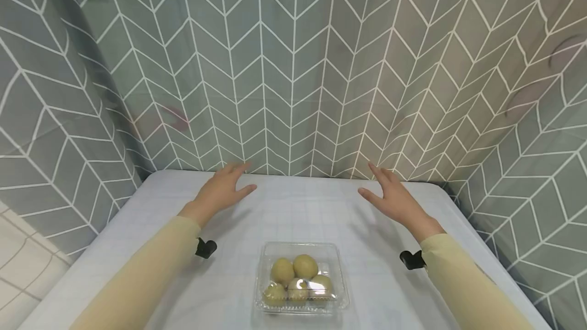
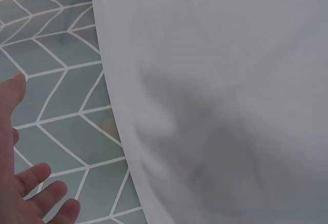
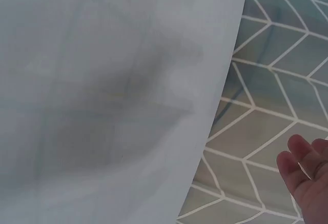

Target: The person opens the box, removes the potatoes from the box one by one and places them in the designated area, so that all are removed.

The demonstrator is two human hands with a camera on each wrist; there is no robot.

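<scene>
A clear plastic clamshell box (image 1: 341, 289) rests near the front middle of the table in the head view, its lid down. Inside it lie several round, yellowish-green fruits (image 1: 305, 266). My left hand (image 1: 222, 190) hovers over the table's far left part, fingers extended and thumb apart, holding nothing. On the far right side, my right hand (image 1: 394, 197) is raised in much the same pose, also holding nothing. Both hands are beyond the box. The left wrist view shows the left fingers (image 2: 43, 198) spread; the right wrist view shows the right fingers (image 3: 302, 165) slightly bent.
A white cloth covers the table (image 1: 298, 208), and the hands cast shadows on it. Grey curtains (image 1: 293, 65) with white chevron lines hang behind the far edge and along both sides. Small black wrist cameras (image 1: 206, 248) sit at both cuffs. White tiles (image 1: 23, 264) show at lower left.
</scene>
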